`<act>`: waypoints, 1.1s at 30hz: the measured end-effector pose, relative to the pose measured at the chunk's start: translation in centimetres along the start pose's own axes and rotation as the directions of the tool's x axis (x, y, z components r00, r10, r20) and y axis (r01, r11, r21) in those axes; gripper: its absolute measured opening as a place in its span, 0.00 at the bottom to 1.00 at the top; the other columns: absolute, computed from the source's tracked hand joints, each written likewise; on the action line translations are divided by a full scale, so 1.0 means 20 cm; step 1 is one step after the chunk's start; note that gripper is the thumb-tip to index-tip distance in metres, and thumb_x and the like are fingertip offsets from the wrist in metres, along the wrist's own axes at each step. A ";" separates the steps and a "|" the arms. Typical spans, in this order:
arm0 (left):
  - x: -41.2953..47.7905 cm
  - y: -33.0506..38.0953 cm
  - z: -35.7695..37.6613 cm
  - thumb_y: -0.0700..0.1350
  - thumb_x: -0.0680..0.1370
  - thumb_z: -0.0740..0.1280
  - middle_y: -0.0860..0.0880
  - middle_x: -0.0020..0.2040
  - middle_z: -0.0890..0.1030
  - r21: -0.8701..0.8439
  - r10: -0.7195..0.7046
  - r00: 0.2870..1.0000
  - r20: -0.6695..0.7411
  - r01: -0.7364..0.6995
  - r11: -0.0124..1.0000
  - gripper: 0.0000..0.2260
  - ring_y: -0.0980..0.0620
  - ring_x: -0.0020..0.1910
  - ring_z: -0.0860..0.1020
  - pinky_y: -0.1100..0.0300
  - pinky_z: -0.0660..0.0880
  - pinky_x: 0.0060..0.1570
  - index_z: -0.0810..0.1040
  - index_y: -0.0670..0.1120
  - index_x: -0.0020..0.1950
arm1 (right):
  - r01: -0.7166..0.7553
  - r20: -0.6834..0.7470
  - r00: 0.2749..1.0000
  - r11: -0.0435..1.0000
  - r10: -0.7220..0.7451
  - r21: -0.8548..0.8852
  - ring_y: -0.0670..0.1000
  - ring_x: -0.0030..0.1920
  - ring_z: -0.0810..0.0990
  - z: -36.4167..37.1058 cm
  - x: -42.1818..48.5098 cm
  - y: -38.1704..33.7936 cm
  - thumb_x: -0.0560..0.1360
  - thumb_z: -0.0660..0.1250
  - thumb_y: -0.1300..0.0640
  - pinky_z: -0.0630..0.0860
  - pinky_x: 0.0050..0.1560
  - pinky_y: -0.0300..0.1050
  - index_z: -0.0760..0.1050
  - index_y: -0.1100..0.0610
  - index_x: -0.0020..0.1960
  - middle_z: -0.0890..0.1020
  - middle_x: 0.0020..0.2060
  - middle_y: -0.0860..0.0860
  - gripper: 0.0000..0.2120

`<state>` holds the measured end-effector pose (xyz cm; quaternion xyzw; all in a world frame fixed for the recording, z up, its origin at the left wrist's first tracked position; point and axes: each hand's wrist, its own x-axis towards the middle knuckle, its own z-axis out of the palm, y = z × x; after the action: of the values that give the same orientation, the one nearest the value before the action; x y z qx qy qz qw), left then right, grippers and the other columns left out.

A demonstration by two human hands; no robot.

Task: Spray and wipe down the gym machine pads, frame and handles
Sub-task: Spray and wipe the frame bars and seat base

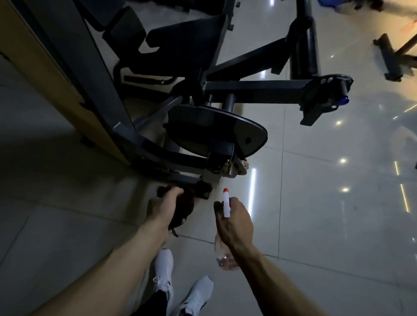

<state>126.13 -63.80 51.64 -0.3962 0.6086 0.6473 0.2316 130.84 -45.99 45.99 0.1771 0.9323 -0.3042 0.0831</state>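
A dark gym machine (244, 88) fills the upper middle, with a black seat pad (214, 131) low at its front and a back pad (186, 38) above it. My left hand (164, 206) grips a dark brown cloth (185, 205) close to the machine's base foot (203, 188). My right hand (235, 224) holds a clear spray bottle (223, 252) with a white head and orange nozzle (225, 190) that points toward the machine's lower frame. Both hands sit just below the seat pad.
A yellow-sided weight housing (37, 54) stands at the left. Glossy floor tiles (322, 215) spread to the right. Other equipment frames (402, 53) stand at the upper right. My white shoes (183, 287) are on the floor below my arms.
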 end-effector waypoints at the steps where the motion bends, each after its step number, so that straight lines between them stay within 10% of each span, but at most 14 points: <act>1: 0.00 0.00 0.00 0.58 0.66 0.75 0.35 0.49 0.85 -0.004 0.006 1.000 -0.007 -0.006 1.000 0.27 0.36 0.47 0.85 0.55 0.78 0.30 0.78 0.42 0.57 | -0.053 0.004 0.999 0.997 0.053 0.056 0.51 0.45 0.78 0.01 0.00 -0.02 0.84 0.55 0.41 0.70 0.43 0.43 0.71 0.51 0.53 0.78 0.43 0.48 0.14; 14: 0.26 0.28 -0.25 0.55 0.70 0.76 0.37 0.55 0.82 -0.124 -0.063 0.998 -0.022 0.060 0.990 0.27 0.37 0.51 0.83 0.56 0.78 0.30 0.77 0.42 0.63 | 0.125 -0.068 0.992 0.915 -0.107 0.384 0.52 0.43 0.77 0.14 0.23 -0.49 0.72 0.69 0.50 0.80 0.43 0.53 0.61 0.47 0.58 0.73 0.46 0.49 0.21; 24: 0.69 0.60 -0.56 0.47 0.79 0.72 0.41 0.42 0.80 -0.106 -0.160 0.987 -0.012 0.158 0.982 0.09 0.43 0.38 0.79 0.55 0.75 0.34 0.77 0.43 0.45 | 0.074 -0.060 0.997 0.858 -0.050 0.508 0.44 0.48 0.82 0.50 0.73 -1.04 0.82 0.66 0.57 0.84 0.47 0.49 0.65 0.46 0.62 0.78 0.49 0.44 0.14; 33: 0.90 0.59 -0.59 0.48 0.79 0.72 0.42 0.44 0.81 -0.049 -0.253 0.967 0.040 0.254 0.966 0.09 0.40 0.49 0.82 0.44 0.80 0.57 0.77 0.45 0.43 | -0.018 -0.001 1.000 0.892 0.021 0.451 0.47 0.46 0.82 0.67 0.98 -1.10 0.84 0.63 0.50 0.80 0.40 0.41 0.64 0.44 0.62 0.77 0.49 0.45 0.10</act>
<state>109.17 -80.39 45.07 -0.4660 0.5314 0.6349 0.3119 105.03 -65.01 41.88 0.2018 0.8348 -0.5106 0.0400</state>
